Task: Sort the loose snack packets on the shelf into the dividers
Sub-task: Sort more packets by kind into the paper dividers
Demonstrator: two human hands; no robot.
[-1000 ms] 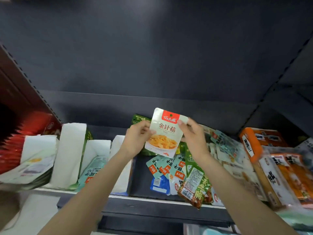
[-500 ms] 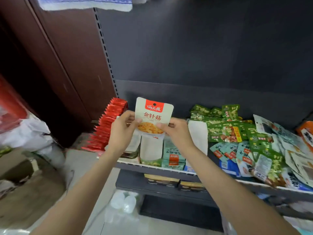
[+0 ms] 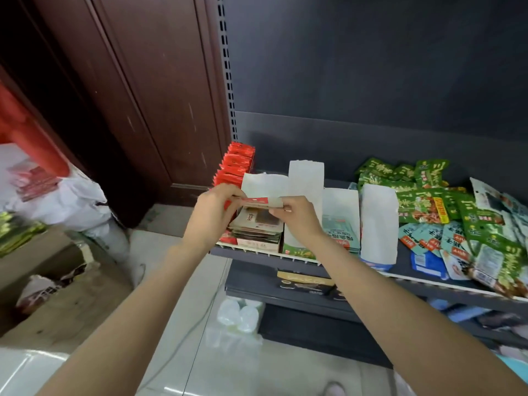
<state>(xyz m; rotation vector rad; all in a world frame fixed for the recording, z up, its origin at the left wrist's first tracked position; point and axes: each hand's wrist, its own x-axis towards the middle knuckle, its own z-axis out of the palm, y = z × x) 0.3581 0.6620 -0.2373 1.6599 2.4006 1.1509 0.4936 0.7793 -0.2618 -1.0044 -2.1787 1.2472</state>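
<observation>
Dark shelving fills the background, with a grey shelf [image 3: 405,271] running across it and brown wood panelling [image 3: 137,90] to its left. Both hands meet above the left end of this shelf. The left hand [image 3: 213,215] and the right hand [image 3: 297,217] each pinch one end of a white snack packet [image 3: 258,202] with a red band, holding it nearly flat and edge-on to the camera. It hovers just above a stack of similar packets [image 3: 257,228] lying in a slot between white dividers [image 3: 305,178]; whether it touches the stack cannot be told. Behind the left hand, at the very end of the shelf, a row of red packets [image 3: 235,164] stands upright. To the right of the stack, further dividers hold pale green packets [image 3: 340,235]. Further right along the shelf lies a loose heap of green packets [image 3: 423,195], with teal packets [image 3: 434,241] in front of it near the shelf's front edge. Below the shelf, on the tiled floor [image 3: 183,281], sits a pack of white cups [image 3: 238,315].
</observation>
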